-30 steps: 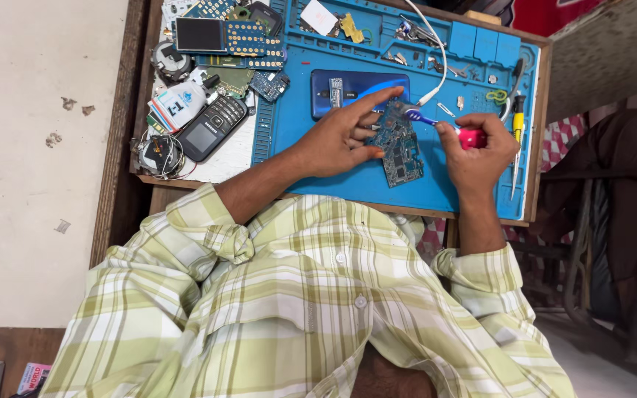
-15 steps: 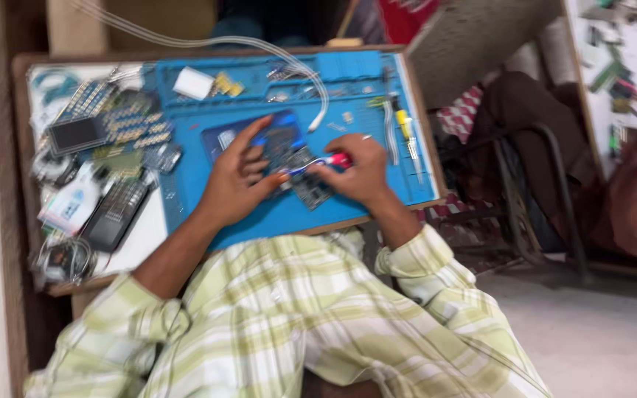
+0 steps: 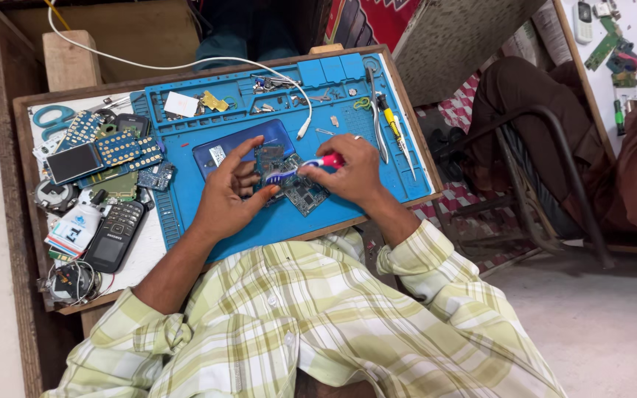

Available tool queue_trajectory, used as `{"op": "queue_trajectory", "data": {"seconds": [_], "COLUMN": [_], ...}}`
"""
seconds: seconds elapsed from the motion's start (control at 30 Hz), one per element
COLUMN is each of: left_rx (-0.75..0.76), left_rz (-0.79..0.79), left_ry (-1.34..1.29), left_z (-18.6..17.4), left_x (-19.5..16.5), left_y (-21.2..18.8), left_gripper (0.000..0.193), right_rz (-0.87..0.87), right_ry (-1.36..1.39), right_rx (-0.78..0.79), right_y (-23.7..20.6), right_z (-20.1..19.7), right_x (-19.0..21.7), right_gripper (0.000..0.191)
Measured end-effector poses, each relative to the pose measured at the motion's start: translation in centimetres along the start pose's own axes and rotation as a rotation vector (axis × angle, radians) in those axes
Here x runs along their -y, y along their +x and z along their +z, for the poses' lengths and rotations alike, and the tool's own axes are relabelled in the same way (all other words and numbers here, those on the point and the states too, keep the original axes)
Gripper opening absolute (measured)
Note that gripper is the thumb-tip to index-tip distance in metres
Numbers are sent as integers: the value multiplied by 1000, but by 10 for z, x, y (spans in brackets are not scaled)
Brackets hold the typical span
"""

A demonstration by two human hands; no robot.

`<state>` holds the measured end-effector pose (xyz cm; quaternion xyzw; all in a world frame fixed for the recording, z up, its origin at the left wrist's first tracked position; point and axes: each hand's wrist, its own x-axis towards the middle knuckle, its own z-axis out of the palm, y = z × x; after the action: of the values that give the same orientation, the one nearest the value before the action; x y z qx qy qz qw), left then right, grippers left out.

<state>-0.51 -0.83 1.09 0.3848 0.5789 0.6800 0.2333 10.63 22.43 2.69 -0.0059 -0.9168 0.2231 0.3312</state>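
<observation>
Flat on the blue mat (image 3: 348, 110) near its front edge, one circuit board (image 3: 298, 184), long axis slanting from upper left to lower right, lying between the two hands and touching both. Left hand (image 3: 226, 197) spread on the board's left side, fingers (image 3: 242, 156) apart, thumb tip pressed to the board's near edge, pinning it rather than gripping. Right hand (image 3: 352, 171) just right of the board, fingers pinched together around one screwdriver (image 3: 305, 167) with a red and blue handle, shaft pointing left across the board toward the left hand's fingers. Both hands equally close to the board; only the right with a tool. Just behind the board, one dark blue phone back (image 3: 241, 144), partly under the left hand. Along the mat's right edge, one yellow-handled screwdriver (image 3: 391, 119) beside one pair of tweezers (image 3: 374, 110). On the left, one black keypad phone (image 3: 116, 234)
</observation>
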Motion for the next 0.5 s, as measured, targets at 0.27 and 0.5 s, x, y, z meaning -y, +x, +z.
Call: {"op": "queue_trajectory", "data": {"seconds": [0.27,0.5], "left_rx": [-4,17], "left_rz": [10,-69], "left_ry": [-4,116], "left_z": [0,0], "left_x": [-10,-4], "left_y": [2,-2], "left_gripper": [80,75], "right_rz": [-43,180], "right_ry": [5,129], "right_rx": [29,-53], "right_y": [2,2], "right_z": [3,0], "right_x": [2,-7], "right_gripper": [43,40]}}
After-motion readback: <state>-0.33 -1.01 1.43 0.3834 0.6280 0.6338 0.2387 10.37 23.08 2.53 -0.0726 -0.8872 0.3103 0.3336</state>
